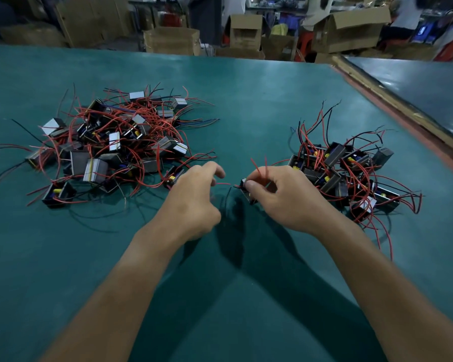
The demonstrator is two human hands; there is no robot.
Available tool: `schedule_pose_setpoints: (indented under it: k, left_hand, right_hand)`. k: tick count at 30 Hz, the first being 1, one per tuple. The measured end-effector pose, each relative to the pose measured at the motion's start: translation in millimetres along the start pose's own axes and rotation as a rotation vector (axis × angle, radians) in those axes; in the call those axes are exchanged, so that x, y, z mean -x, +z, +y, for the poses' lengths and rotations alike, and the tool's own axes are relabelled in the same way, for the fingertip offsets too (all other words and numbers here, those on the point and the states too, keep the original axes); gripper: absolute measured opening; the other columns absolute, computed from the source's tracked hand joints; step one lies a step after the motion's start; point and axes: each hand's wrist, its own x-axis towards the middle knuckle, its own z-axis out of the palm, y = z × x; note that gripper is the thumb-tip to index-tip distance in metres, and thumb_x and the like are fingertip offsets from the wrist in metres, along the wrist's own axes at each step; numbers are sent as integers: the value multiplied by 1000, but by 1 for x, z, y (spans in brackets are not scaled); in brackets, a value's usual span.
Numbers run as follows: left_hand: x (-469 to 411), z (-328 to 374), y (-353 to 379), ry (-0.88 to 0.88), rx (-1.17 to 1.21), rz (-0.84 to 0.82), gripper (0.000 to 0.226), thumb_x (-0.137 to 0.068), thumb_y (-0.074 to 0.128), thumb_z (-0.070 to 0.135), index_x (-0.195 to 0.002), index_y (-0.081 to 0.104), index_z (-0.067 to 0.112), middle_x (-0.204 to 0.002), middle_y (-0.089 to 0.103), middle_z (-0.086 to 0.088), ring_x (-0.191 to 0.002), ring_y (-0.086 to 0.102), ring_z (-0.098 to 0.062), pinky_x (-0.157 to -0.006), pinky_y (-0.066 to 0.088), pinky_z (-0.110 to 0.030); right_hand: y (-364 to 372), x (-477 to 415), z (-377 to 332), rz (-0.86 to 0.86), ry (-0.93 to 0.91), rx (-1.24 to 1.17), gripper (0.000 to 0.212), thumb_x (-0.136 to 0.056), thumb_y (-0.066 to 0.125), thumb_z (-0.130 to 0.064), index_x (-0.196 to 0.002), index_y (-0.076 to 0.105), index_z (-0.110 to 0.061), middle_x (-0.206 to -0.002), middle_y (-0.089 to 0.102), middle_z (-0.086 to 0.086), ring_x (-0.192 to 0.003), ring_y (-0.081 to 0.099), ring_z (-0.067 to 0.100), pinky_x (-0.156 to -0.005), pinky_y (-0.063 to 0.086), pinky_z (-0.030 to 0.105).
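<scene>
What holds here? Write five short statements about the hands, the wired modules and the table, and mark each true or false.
1. The right hand pinches a small black module with red wires. True.
2. The left pile spreads less widely than the right pile. False: the left pile spreads wider.
3. The table has a teal-green top. True.
4. The held module lies inside the right pile. False: it is held between the two piles, apart from both.
5. Beyond the table's far edge stand cardboard boxes. True.
</scene>
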Motion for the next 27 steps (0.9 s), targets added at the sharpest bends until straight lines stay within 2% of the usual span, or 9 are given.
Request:
schedule_pose_setpoints:
  k: [3, 6, 8, 10, 12, 14, 17, 21, 27]
  left_hand:
    - [3, 4, 5, 131, 91, -23, 48, -69, 75, 8, -113, 60, 19, -104, 60, 1, -98, 58, -15, -84, 50, -31]
    - [5, 15, 2, 211, 263, 81, 25, -72, 77, 15, -95, 68, 18, -87, 68, 7, -83, 64, -7, -78, 53, -26]
    - [6, 21, -6, 200, 458, 96, 13, -74, 76, 16, -84, 69, 14, -74, 70, 4, -67, 66, -13, -64, 55, -29]
    - [6, 21, -15, 158, 637, -14, 13, -76, 75, 16, -73, 66, 8, -56, 63, 0, -43, 56, -17, -43, 44, -23]
    - [6, 15, -16, 100, 538, -130, 28, -82, 75, 20, -61, 62, 7, -42, 50, 2, -32, 38, -11, -38, 29, -16]
    - [5, 9, -12, 45, 207, -106, 30, -79, 75, 31, -59, 60, 13, -39, 44, 8, -34, 33, -6, -41, 28, -20]
    - [4, 3, -7, -40, -130, -59, 31, -68, 76, 46, -74, 52, 27, -55, 52, 8, -52, 46, -11, -56, 39, -30]
    - [3, -1, -5, -67, -209, -72, 44, -60, 79, 54, -90, 54, 33, -71, 61, 8, -76, 59, -18, -66, 46, -33]
    - [2, -5, -4, -30, -258, -53, 48, -68, 81, 37, -111, 63, 29, -85, 55, 7, -89, 54, -22, -71, 39, -31]
  right_hand:
    - [-3, 0, 0, -37, 17, -20, 30, -97, 49, -30, -78, 65, -13, -68, 67, 2, -63, 59, 26, -63, 52, 42]
    - [-4, -1, 0, -21, 21, 10, 23, -96, 55, -33, -78, 63, -21, -70, 66, -1, -66, 59, 23, -66, 52, 38]
    - [-4, -2, 1, -7, 42, -17, 13, -92, 63, -32, -82, 64, -25, -69, 66, -5, -66, 62, 19, -66, 52, 36]
    - [-5, -1, 3, 2, 86, -53, 6, -87, 70, -25, -90, 64, -26, -70, 67, -7, -63, 61, 10, -68, 53, 33]
    - [-6, -1, 4, -11, 107, -58, 22, -84, 71, -15, -101, 62, -25, -79, 66, -8, -68, 60, 8, -74, 53, 29]
    - [-7, -1, 4, -48, 126, -48, 31, -85, 68, -9, -111, 60, -23, -91, 63, -7, -80, 61, 13, -83, 53, 34]
    - [-6, -1, 4, -57, 142, 75, 40, -88, 69, -26, -125, 55, -25, -116, 56, -3, -105, 56, 19, -98, 47, 42]
    - [-6, -4, 7, -27, 199, 59, 56, -89, 63, -50, -138, 46, -27, -132, 50, 1, -125, 48, 21, -108, 38, 40]
    - [-2, -12, 21, -10, 372, 28, 53, -97, 53, -47, -141, 39, -23, -143, 40, 7, -133, 39, 26, -106, 29, 33]
